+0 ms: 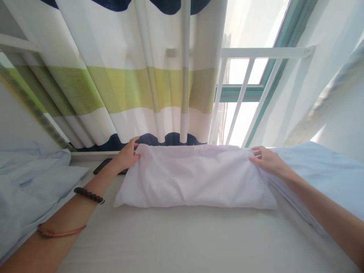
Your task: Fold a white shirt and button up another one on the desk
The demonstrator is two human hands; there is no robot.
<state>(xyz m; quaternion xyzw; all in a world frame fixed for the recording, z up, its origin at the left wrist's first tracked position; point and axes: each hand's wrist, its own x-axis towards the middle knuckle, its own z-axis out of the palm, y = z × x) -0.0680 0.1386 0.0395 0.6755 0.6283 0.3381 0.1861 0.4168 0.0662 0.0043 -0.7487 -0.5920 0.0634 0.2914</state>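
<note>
A white pillow, faintly lilac and wrinkled, lies lengthwise across the far end of the bed. At its upper left corner is my left hand, one finger reaching behind the edge and the others against the front. My right hand has the upper right corner between its thumb and fingers. Both hands are closed lightly on the fabric, with the fingertips partly hidden. Beside my left wrist, partly covered by it, lies a flat black object, possibly a phone.
Pale blue folded bedding lies at the right, under my forearm. More crumpled blue fabric is at the left. A white sheet covers the bed. Beyond the pillow are a striped curtain, a white rail and a window.
</note>
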